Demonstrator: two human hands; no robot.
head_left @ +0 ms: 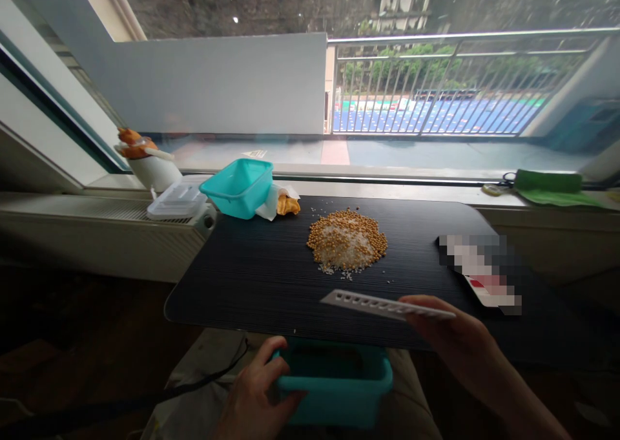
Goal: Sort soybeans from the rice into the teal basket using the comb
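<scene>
My left hand (261, 388) is closed on the left rim of a teal plastic tub (339, 401), which sits below the table's front edge at my lap. My right hand (450, 330) grips the right end of a white slotted plastic strip (368, 302). The strip is held above the table's front part, its pointed end towards the left, with a row of small square holes along it. Beyond it lies a heap of soybeans and rice (346, 240), the paler grains mostly on top and at the near side. The inside of the tub is dark.
On the dark table (242, 278), a second teal tub (242, 188) stands back left beside a crumpled orange-and-white wrapper (285, 204). A clear lid (177, 199) rests by the radiator. A blurred-out flat object (477, 275) lies right. A green cloth (549, 187) is on the sill.
</scene>
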